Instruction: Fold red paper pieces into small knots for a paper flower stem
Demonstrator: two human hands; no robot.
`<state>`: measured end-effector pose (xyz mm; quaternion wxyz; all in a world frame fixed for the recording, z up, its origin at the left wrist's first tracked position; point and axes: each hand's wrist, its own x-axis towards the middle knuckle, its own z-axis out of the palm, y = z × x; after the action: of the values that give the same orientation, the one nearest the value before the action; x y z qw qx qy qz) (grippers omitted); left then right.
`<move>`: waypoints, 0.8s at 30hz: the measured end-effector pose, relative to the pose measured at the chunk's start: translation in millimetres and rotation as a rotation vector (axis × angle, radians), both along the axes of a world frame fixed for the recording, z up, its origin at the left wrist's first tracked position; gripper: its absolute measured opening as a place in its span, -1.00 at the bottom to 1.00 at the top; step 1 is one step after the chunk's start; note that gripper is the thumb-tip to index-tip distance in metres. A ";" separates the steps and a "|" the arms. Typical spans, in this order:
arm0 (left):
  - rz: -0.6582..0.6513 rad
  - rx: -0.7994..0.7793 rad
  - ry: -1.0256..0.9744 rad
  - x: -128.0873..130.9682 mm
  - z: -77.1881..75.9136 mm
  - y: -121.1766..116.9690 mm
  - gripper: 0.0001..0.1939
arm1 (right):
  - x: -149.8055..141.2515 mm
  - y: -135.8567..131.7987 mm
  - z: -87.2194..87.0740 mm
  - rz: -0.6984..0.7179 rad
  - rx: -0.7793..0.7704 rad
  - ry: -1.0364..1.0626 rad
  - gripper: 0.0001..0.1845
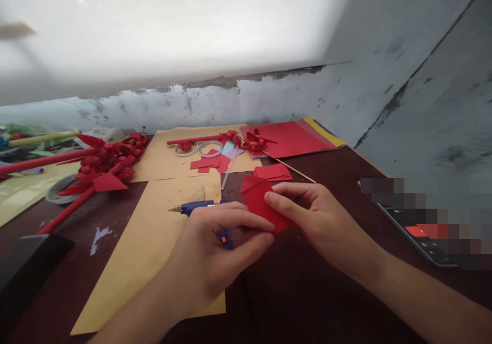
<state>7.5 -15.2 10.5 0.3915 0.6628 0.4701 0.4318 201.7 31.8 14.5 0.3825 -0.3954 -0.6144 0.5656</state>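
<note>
Between my two hands is a piece of red paper point(257, 195) with a folded flap along its upper left edge. My left hand point(226, 241) pinches its lower edge between thumb and forefinger. On the right side, my right hand point(307, 205) grips it with the thumb lying on top. Partly behind my left hand rests a blue glue gun point(196, 207), its metal nozzle pointing left. Just beyond the paper lies a small stack of red paper rectangles point(272, 173), with a thin wooden stick point(290, 166) close by.
Red paper flowers on stems point(109, 167) lie at the left, over a tape roll point(57, 190). Farther back are two more tape rolls point(210, 149), red sheets point(295, 138) and yellow-brown paper point(154, 231). A phone point(415, 236) sits at the right, a dark box point(31, 262) at lower left.
</note>
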 end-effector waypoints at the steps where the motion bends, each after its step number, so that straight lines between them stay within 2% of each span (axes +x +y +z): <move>1: 0.034 -0.012 0.002 -0.4 0.2 0.5 -0.90 | 0.5 -0.2 -0.3 -0.001 0.006 -0.004 -0.92; 4: 0.111 -0.063 -0.020 -0.7 0.4 1.1 -0.93 | 1.1 -0.3 -0.5 -0.004 0.002 -0.020 -0.89; 8: 0.116 -0.102 -0.059 0.8 0.6 1.0 -0.94 | 0.0 0.2 0.9 0.017 0.001 -0.055 -0.82; 15: 0.150 -0.105 -0.058 0.1 1.6 0.9 -0.98 | -0.6 -0.1 2.6 0.042 -0.015 -0.047 -0.80; 22: 0.115 0.002 -0.007 1.5 4.9 1.6 -0.90 | 0.4 2.0 1.2 0.046 0.014 -0.067 -0.77; 24: 0.134 0.012 -0.004 2.1 4.7 2.0 -0.89 | 0.6 1.3 1.3 0.062 0.004 -0.048 -0.81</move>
<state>9.6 -13.3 15.1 0.3586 0.6315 0.5098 0.4612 202.3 33.1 15.8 0.3506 -0.3890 -0.6365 0.5663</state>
